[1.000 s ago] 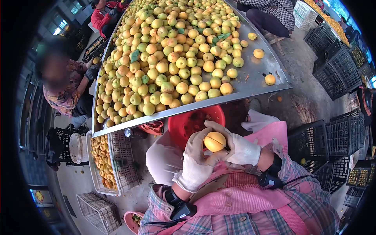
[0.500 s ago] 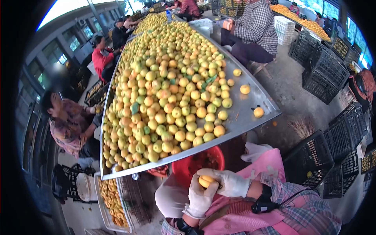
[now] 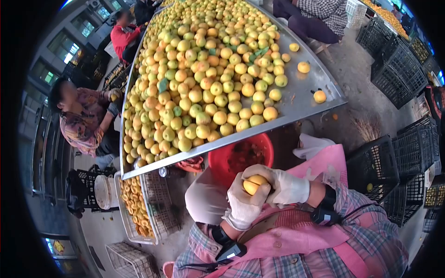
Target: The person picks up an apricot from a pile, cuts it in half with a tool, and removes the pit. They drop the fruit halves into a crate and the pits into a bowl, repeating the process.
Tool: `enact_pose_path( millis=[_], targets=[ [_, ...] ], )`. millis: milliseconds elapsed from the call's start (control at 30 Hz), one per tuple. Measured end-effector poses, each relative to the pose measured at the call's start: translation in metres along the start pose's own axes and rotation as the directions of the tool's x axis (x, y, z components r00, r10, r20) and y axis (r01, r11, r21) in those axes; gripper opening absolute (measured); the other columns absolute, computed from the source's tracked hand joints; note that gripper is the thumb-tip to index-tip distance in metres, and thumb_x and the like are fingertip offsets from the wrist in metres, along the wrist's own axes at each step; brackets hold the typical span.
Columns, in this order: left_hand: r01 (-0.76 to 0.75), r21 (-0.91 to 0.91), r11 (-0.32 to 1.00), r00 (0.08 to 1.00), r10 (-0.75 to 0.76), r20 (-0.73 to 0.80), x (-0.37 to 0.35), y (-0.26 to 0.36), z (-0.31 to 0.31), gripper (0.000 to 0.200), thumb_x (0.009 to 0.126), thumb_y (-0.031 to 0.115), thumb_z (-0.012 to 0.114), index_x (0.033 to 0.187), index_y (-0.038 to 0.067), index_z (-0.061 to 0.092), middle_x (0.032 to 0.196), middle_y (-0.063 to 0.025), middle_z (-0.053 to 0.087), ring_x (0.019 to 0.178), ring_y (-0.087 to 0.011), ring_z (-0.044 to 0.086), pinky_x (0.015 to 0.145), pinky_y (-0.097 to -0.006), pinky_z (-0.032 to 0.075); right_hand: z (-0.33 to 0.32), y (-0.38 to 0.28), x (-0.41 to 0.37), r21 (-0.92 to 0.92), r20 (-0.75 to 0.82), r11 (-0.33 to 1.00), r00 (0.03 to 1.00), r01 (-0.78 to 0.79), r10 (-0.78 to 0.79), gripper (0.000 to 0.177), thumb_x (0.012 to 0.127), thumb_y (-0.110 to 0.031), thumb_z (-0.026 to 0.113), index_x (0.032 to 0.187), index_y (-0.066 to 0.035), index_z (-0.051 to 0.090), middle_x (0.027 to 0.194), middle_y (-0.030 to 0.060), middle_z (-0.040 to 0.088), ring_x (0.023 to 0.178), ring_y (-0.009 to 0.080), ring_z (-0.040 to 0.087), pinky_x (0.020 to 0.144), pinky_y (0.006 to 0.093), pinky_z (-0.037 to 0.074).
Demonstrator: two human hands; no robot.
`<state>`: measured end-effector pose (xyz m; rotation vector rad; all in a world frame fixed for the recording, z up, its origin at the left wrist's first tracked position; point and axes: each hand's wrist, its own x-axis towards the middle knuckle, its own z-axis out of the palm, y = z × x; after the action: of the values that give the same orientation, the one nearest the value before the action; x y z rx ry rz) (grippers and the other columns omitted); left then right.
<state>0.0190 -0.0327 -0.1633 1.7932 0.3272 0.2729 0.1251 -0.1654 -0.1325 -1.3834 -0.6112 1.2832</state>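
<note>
A yellow-orange fruit (image 3: pixel 255 184) with a dark line across it is held between my two gloved hands, low in the head view. My left hand (image 3: pixel 246 200) has its fingers wrapped round the fruit from the left. My right hand (image 3: pixel 286 186) closes on it from the right, its fingers partly hidden. Just behind the hands stands a red basin (image 3: pixel 266 150) with dark reddish scraps inside. Beyond it, a metal table (image 3: pixel 301 99) bears a large heap of yellow-green fruits (image 3: pixel 199 83).
A white crate (image 3: pixel 155 217) of cut fruit stands at the lower left, near a white bucket (image 3: pixel 103 192) and an unfilled crate (image 3: pixel 132 259). Black crates (image 3: pixel 373 167) stand on the right. People (image 3: pixel 85 125) sit along both sides of the table.
The camera view has tilted down, so the table and heap appear higher. Both hands still hold the fruit, now a little higher and further right in view.
</note>
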Motion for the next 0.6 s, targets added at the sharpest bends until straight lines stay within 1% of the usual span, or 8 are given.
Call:
enact_pose_path(
  millis=[33,133,200,300,433,467,567,600],
  targets=[
    [-0.044,-0.055,0.998,0.996,0.04,-0.079,0.0,-0.004,0.004,0.036,0.077,0.024,0.072,0.096,-0.003,0.056,0.077,-0.0161,0.064,0.071,-0.0245,0.066,0.064,-0.0345,0.052,0.002,0.013,0.005,-0.127,-0.014,0.955,0.962,0.268,-0.272,0.078,0.063,0.013,0.06,0.133,-0.016,0.041,0.107,0.0086,0.056,0.06,0.0142,0.06,0.047,0.0256,0.05],
    [-0.044,-0.147,0.988,0.999,0.04,-0.03,0.0,-0.011,0.005,0.037,0.078,0.025,0.072,0.096,-0.003,0.056,0.079,-0.0154,0.064,0.072,-0.0226,0.066,0.066,-0.034,0.052,0.0,0.016,0.004,0.003,0.013,0.966,0.966,0.257,-0.257,0.081,0.06,0.015,0.06,0.133,-0.015,0.041,0.107,0.0094,0.056,0.06,0.0143,0.061,0.046,0.0255,0.05],
    [-0.038,-0.1,0.994,0.998,0.032,-0.061,-0.003,-0.003,0.004,0.036,0.078,0.024,0.072,0.097,-0.003,0.057,0.08,-0.0141,0.064,0.073,-0.0201,0.065,0.066,-0.0331,0.052,0.001,0.009,-0.001,0.114,0.046,0.991,0.996,0.074,-0.08,0.076,0.064,0.008,0.063,0.133,-0.017,0.043,0.111,0.0065,0.058,0.064,0.0146,0.062,0.05,0.027,0.051],
    [-0.049,-0.149,0.988,0.999,0.045,-0.027,-0.003,-0.006,0.003,0.036,0.078,0.023,0.071,0.097,-0.003,0.056,0.082,-0.013,0.064,0.074,-0.0181,0.064,0.067,-0.0327,0.052,0.003,0.012,0.0,0.161,0.038,0.982,0.993,0.101,-0.108,0.078,0.062,0.01,0.06,0.132,-0.018,0.044,0.11,0.0055,0.058,0.062,0.0138,0.062,0.048,0.0253,0.051],
    [0.102,-0.214,0.972,0.994,-0.107,-0.014,-0.004,-0.01,0.004,0.033,0.08,0.019,0.068,0.1,-0.004,0.056,0.084,-0.0124,0.064,0.076,-0.0162,0.062,0.068,-0.0306,0.052,0.003,0.019,0.004,0.134,0.009,0.99,0.999,0.033,-0.034,0.081,0.065,0.011,0.057,0.138,-0.02,0.038,0.109,0.009,0.056,0.057,0.0141,0.06,0.047,0.0254,0.051],
    [0.091,-0.212,0.973,0.995,-0.097,-0.016,-0.001,-0.009,0.002,0.033,0.08,0.019,0.068,0.1,-0.004,0.056,0.084,-0.0124,0.064,0.076,-0.0162,0.062,0.068,-0.0306,0.052,0.003,0.021,0.007,0.128,0.007,0.991,0.999,0.042,-0.043,0.081,0.065,0.011,0.057,0.138,-0.02,0.038,0.109,0.009,0.056,0.057,0.0141,0.06,0.047,0.0254,0.051],
    [0.188,-0.288,0.939,0.982,-0.169,0.089,0.002,-0.009,-0.006,0.046,0.083,0.026,0.071,0.112,-0.004,0.054,0.094,-0.0103,0.064,0.083,-0.0157,0.062,0.074,-0.0295,0.052,0.005,0.026,0.01,0.132,-0.08,0.986,0.992,0.102,-0.092,0.086,0.07,0.007,0.061,0.145,-0.02,0.029,0.114,0.0115,0.055,0.058,0.0149,0.062,0.047,0.0262,0.052],
    [0.217,-0.393,0.894,0.975,-0.181,0.127,0.001,-0.015,-0.008,0.054,0.083,0.031,0.073,0.118,-0.004,0.052,0.099,-0.0094,0.064,0.088,-0.0153,0.061,0.078,-0.0289,0.051,0.003,0.025,0.008,0.027,-0.097,0.992,0.988,0.119,-0.116,0.087,0.073,0.002,0.065,0.147,-0.018,0.025,0.119,0.0133,0.054,0.063,0.0185,0.064,0.054,0.0299,0.054]
  ],
)
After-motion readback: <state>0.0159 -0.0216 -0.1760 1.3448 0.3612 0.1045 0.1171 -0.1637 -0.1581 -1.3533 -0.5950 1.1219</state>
